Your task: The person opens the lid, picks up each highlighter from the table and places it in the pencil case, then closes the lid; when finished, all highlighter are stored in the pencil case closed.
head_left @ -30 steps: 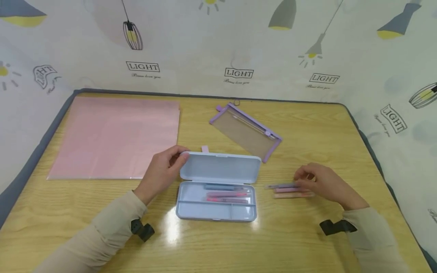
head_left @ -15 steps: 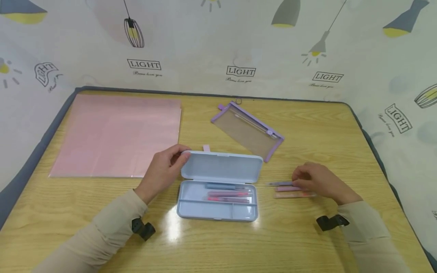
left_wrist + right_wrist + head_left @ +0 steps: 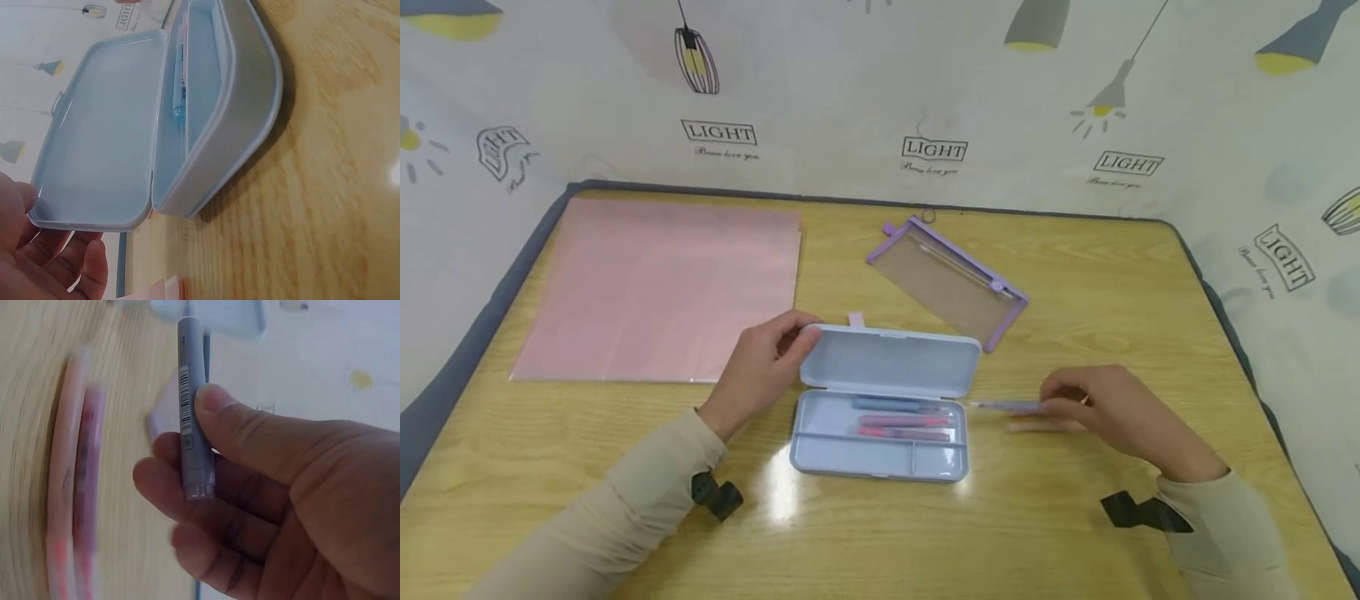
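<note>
My left hand [image 3: 763, 371] grips the left corner of the raised lid [image 3: 891, 362] of a light blue pencil case [image 3: 842, 457], thumb on the inner side in the left wrist view. Inside the case's long back compartment lie a blue pen [image 3: 883, 404] and two pink pens [image 3: 898, 434]. My right hand [image 3: 1108, 408] pinches a grey pen [image 3: 194, 406] between thumb and fingers, its tip pointing toward the case's right side. Under that hand, a peach pen [image 3: 62, 462] and a pinkish-purple pen [image 3: 89, 469] lie side by side on the table.
A mesh zip pouch [image 3: 940, 287] with purple edging lies behind the case. To the back left is a large pink folder [image 3: 662, 287]. A patterned wall covering [image 3: 820, 100] rises along the table's [image 3: 925, 542] back and sides.
My right hand has lifted the grey pen from beside the other two and moved it slightly left toward the case. The left hand stays on the lid.
</note>
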`<move>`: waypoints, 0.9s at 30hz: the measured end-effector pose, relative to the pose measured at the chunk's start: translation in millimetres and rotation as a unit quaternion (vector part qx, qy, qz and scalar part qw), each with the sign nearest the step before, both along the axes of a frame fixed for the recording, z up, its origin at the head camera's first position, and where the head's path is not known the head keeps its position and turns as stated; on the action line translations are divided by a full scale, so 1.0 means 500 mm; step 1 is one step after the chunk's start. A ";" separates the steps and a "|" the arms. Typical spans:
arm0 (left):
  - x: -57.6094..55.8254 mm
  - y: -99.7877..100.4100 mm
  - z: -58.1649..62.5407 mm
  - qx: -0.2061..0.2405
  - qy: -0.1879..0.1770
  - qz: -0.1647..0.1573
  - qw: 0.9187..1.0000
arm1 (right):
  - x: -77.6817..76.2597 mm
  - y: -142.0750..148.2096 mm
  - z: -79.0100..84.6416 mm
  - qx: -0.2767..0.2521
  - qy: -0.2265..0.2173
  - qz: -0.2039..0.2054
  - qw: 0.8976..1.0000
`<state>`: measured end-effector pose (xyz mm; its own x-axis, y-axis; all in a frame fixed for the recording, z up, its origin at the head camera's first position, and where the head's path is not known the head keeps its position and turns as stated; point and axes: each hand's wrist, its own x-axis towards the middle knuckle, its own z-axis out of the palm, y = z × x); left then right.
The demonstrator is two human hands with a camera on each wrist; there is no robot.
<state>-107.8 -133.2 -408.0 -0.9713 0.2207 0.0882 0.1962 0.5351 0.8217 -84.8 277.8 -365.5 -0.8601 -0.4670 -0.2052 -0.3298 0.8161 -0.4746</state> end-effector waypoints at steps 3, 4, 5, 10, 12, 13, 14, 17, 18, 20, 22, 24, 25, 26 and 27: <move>-0.001 0.000 0.003 0.000 0.000 0.001 1.000 | 0.009 -0.048 0.011 0.003 0.028 0.022 0.999; -0.001 0.000 0.003 -0.001 0.000 0.002 1.000 | 0.010 -0.065 0.012 0.004 0.036 0.028 0.999; 0.000 0.000 0.003 -0.002 0.000 0.003 1.000 | 0.010 -0.082 0.012 0.005 0.043 0.035 0.998; 0.000 0.001 0.002 0.001 -0.001 0.004 1.000 | 0.004 -0.152 -0.003 0.005 0.089 0.074 0.993; 0.000 0.001 0.001 0.002 -0.001 0.003 1.000 | 0.001 -0.171 -0.012 -0.002 0.107 0.086 0.991; 0.000 0.002 0.001 0.002 -0.002 0.003 1.000 | -0.001 -0.179 -0.016 -0.006 0.112 0.090 0.990; 0.000 0.002 0.000 0.002 -0.002 0.003 1.000 | -0.002 -0.186 -0.020 -0.010 0.115 0.094 0.989; 0.001 0.004 0.000 0.002 -0.002 0.001 1.000 | -0.005 -0.202 -0.030 -0.017 0.124 0.104 0.987; 0.001 0.004 0.000 0.002 -0.001 0.001 1.000 | -0.005 -0.207 -0.034 -0.019 0.125 0.106 0.986; 0.001 0.004 0.001 0.002 0.001 0.001 1.000 | -0.003 -0.214 -0.040 -0.020 0.128 0.109 0.986; 0.001 0.003 0.003 0.001 0.002 0.000 1.000 | 0.001 -0.220 -0.047 -0.021 0.135 0.111 0.984; 0.001 0.002 0.004 0.001 0.002 0.001 1.000 | 0.006 -0.224 -0.054 -0.019 0.146 0.109 0.983; 0.002 0.002 0.004 0.001 0.002 0.000 1.000 | 0.008 -0.225 -0.057 -0.015 0.154 0.109 0.982; 0.002 0.001 0.004 0.001 0.001 0.000 1.000 | 0.010 -0.227 -0.061 -0.010 0.162 0.109 0.981; 0.003 0.001 0.004 0.001 0.000 0.000 1.000 | 0.012 -0.229 -0.065 -0.006 0.173 0.111 0.979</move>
